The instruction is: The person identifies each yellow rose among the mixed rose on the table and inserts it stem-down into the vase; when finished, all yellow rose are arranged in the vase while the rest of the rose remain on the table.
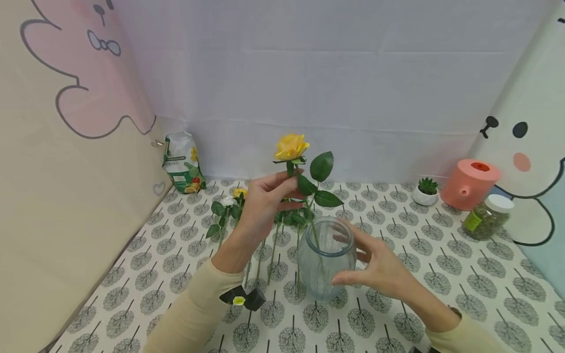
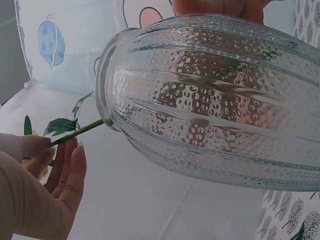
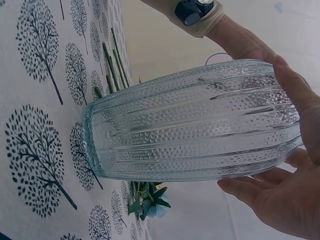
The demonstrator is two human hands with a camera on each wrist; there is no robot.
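My left hand (image 1: 260, 208) pinches a yellow rose (image 1: 292, 147) high on its stem, just under the bloom, with green leaves beside the fingers. Below, the stem (image 2: 82, 131) passes over the rim into a ribbed clear glass vase (image 1: 320, 277). The vase stands upright on the tablecloth, its wall dimpled with small bumps. From the right side, my right hand (image 1: 386, 267) holds the vase's upper part, thumb in front and fingers curved round behind. Several more stems with white and yellow blooms (image 1: 240, 192) lie behind the vase and my left forearm, partly hidden.
At the back left stands a green and white bag (image 1: 183, 164). On the right are a small succulent in a white pot (image 1: 425, 196), a coral watering can (image 1: 468, 186) and a white-lidded jar (image 1: 483, 220). A tree-patterned cloth (image 1: 423, 304) covers the table, with fabric walls around.
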